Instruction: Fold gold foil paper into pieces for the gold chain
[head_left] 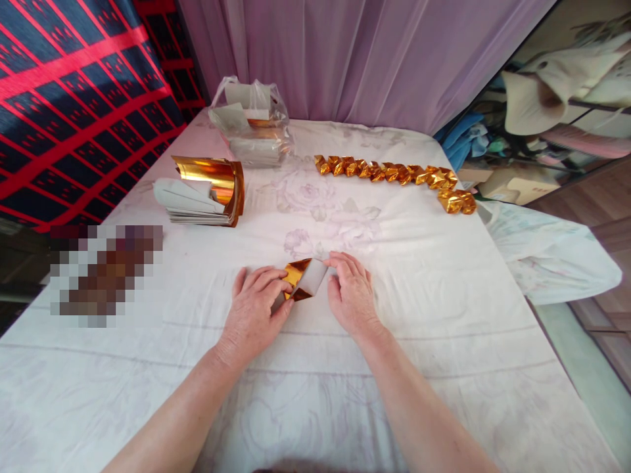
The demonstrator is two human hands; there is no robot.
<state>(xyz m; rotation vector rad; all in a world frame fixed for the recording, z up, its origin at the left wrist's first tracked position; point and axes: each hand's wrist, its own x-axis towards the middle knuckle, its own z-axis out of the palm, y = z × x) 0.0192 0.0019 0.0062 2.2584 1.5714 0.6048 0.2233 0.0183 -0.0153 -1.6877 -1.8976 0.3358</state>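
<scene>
A partly folded sheet of gold foil paper point(312, 278) lies on the cloth in front of me. Its shiny gold side shows on the folded flaps, and its pale grey-white back faces up on the right part. My left hand point(257, 299) grips the sheet's left end, with the fingers over the gold flap and the thumb at the near edge. At the right corner, the fingertips of my right hand point(351, 289) close on the paper. The thumb's exact contact there is hard to see.
A stack of gold foil sheets point(202, 203) stands curled at the left. Behind it sits a clear plastic bag point(254, 125) of more sheets. Folded gold pieces point(379, 171) form a row at the back right. A blurred-out patch point(111, 272) lies left. A purple curtain point(335, 59) hangs behind.
</scene>
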